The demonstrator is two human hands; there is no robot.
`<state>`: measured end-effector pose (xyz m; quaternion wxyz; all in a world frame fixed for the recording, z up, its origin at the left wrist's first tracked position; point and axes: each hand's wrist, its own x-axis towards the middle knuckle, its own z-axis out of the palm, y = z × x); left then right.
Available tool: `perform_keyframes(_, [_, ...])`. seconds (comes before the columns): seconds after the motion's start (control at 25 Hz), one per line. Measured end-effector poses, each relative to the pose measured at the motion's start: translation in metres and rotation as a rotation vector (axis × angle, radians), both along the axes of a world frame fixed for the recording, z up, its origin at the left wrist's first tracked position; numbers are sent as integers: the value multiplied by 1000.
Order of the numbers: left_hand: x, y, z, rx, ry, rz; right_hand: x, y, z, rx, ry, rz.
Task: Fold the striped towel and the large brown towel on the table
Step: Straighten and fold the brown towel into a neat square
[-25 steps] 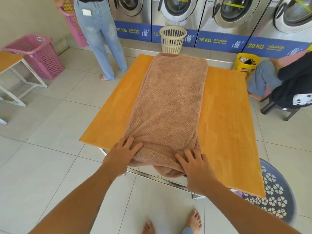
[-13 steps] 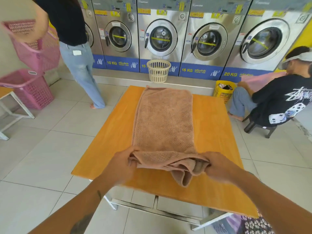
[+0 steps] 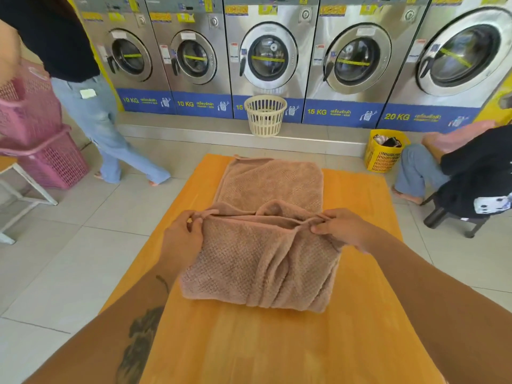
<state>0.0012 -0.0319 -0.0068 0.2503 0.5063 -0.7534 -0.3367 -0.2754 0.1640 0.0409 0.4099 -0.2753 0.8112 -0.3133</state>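
The large brown towel (image 3: 260, 256) lies lengthwise on the orange wooden table (image 3: 360, 342). Its near end is lifted and doubled over toward the far end, hanging in loose folds above the flat part. My left hand (image 3: 182, 236) pinches the left corner of the lifted edge. My right hand (image 3: 340, 228) pinches the right corner at the same height. The far half of the towel lies flat on the table. No striped towel is in view.
A row of washing machines (image 3: 268, 59) lines the far wall, with a cream basket (image 3: 265, 115) and a yellow basket (image 3: 383, 151) on the floor. A person with pink baskets (image 3: 36, 139) walks at left. Another person (image 3: 476, 173) sits at right.
Both hands went from pressing flat on the towel's near end to pinching its corners, then carried that end up and forward over the rest of the towel.
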Motion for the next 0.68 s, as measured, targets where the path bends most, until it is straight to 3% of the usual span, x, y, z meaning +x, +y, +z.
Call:
perform_keyframes(0.12, [-29,-12,4,-123,-88,154,-15,-21,-26,48,445,-84])
perform_keyframes(0.24, [-41,9,-21,-426,-257,-149,19,-12,-59,-152,873,30])
perform_keyframes(0.32, [-49,33,-39,-374,-418,-333,52,-3,-78,-165,873,214])
perform_keyframes(0.44, [-50,47,-69,-110,-676,-415,62,7,-107,162,698,317])
perform_keyframes(0.56, [-36,26,-85,-164,-802,-522,33,1,-113,364,668,362])
perform_keyframes(0.68, [-30,4,-87,-199,-800,-555,40,-8,-92,298,675,219])
